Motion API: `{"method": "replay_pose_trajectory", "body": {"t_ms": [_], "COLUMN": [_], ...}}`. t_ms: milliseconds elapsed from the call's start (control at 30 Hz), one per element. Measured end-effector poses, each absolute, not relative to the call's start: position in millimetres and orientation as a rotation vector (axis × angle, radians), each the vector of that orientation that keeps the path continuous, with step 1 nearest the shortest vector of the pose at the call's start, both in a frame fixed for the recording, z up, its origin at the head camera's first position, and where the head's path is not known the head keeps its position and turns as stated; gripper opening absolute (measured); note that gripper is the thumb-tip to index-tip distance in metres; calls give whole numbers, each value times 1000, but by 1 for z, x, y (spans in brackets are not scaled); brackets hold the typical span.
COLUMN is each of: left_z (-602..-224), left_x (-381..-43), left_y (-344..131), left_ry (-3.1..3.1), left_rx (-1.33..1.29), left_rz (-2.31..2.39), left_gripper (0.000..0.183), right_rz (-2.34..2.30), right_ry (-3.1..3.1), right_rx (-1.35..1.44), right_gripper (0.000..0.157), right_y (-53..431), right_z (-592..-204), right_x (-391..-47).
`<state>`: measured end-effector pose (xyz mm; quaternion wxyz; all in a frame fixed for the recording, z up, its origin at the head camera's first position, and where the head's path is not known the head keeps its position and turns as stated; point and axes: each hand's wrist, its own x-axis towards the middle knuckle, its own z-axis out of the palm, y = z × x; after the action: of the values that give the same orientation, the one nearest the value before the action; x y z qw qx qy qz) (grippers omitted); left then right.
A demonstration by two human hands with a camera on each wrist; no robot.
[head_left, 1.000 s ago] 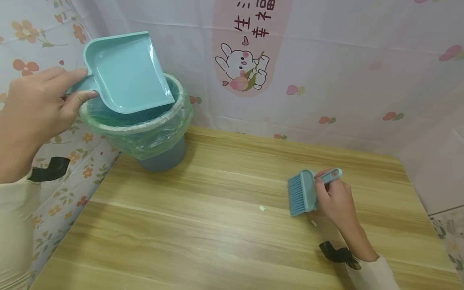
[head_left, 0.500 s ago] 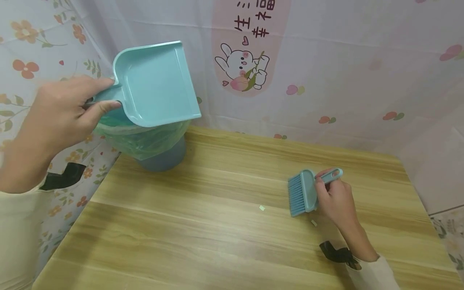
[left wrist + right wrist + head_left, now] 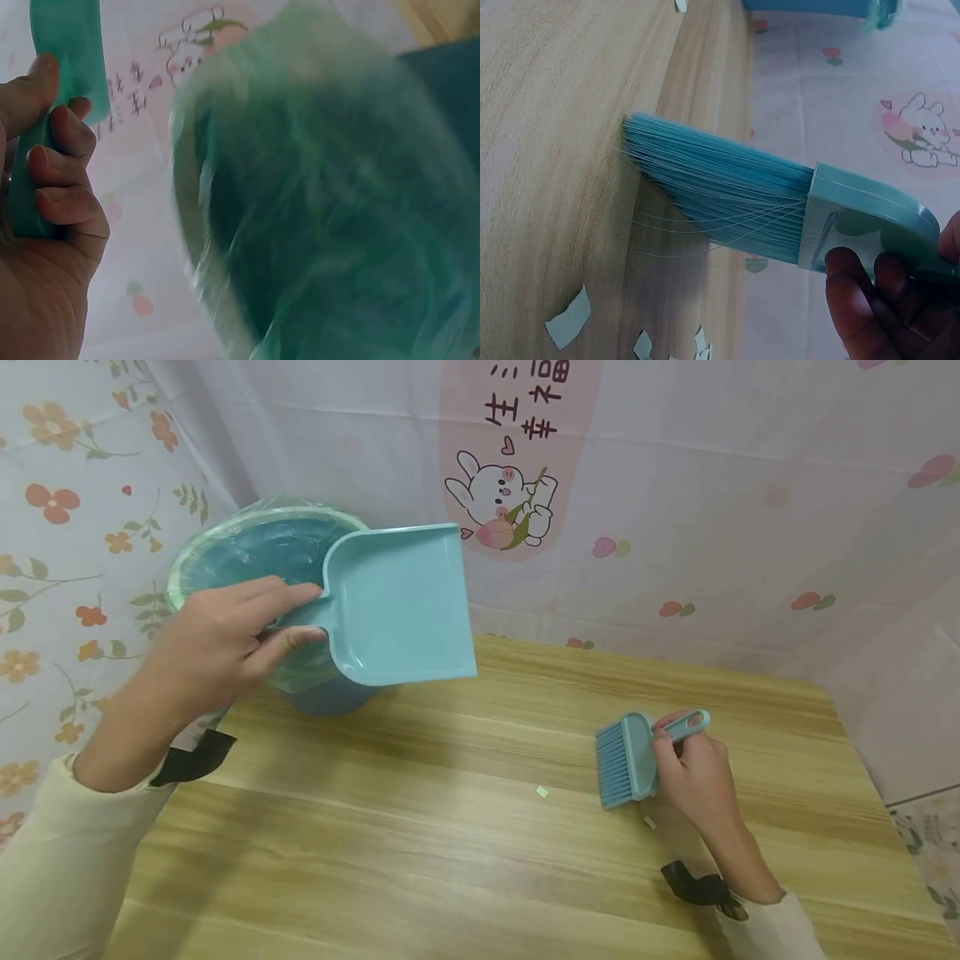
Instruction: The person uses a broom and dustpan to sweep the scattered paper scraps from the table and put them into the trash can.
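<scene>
My left hand (image 3: 232,627) grips the handle of a light blue dustpan (image 3: 405,606), held in the air in front of a lined bin (image 3: 330,697). The left wrist view shows the fingers curled round that handle (image 3: 31,187); the pan's inside looks bare in the head view. On the right, my right hand (image 3: 697,777) holds a small blue hand brush (image 3: 641,760) whose bristles (image 3: 712,180) meet the wooden tabletop. One pale paper scrap (image 3: 542,791) lies left of the brush, another just below it. Several scraps (image 3: 568,319) appear beneath the brush in the right wrist view.
A translucent green bag (image 3: 337,187) lines the bin and folds over its rim, at the table's back left corner. Behind the wooden table (image 3: 375,860) hangs a white printed cloth (image 3: 712,527); a floral cloth (image 3: 52,610) covers the left side.
My left hand has carried the dustpan right and downward, from over the bin's opening to in front of its right side. The right hand and brush have stayed put.
</scene>
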<state>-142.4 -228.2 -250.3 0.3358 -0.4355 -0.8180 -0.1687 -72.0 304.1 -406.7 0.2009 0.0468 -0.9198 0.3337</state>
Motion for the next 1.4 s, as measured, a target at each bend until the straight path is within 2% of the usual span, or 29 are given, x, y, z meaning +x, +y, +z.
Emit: {"method": "replay_pose_trajectory", "body": {"t_ms": [567, 767, 900, 1400], "left_z": [-320, -348, -362, -407], "left_x": [-142, -142, -142, -143], "left_y": [-178, -164, -156, -142], "left_ry": [-2180, -2326, -2412, -2599], "left_rx": [-1328, -1357, -1358, -1404], "left_rz": [-697, -789, -820, -798], "left_gripper": [57, 33, 39, 38], "right_rz": [935, 916, 920, 939], "right_ry": [-2565, -2566, -2565, -2542], "right_rx": [121, 117, 112, 114], "right_gripper": [16, 16, 16, 15], "right_y": [305, 306, 306, 307], "right_z": [-408, -410, -410, -410], "right_x": [-69, -69, -69, -72]}}
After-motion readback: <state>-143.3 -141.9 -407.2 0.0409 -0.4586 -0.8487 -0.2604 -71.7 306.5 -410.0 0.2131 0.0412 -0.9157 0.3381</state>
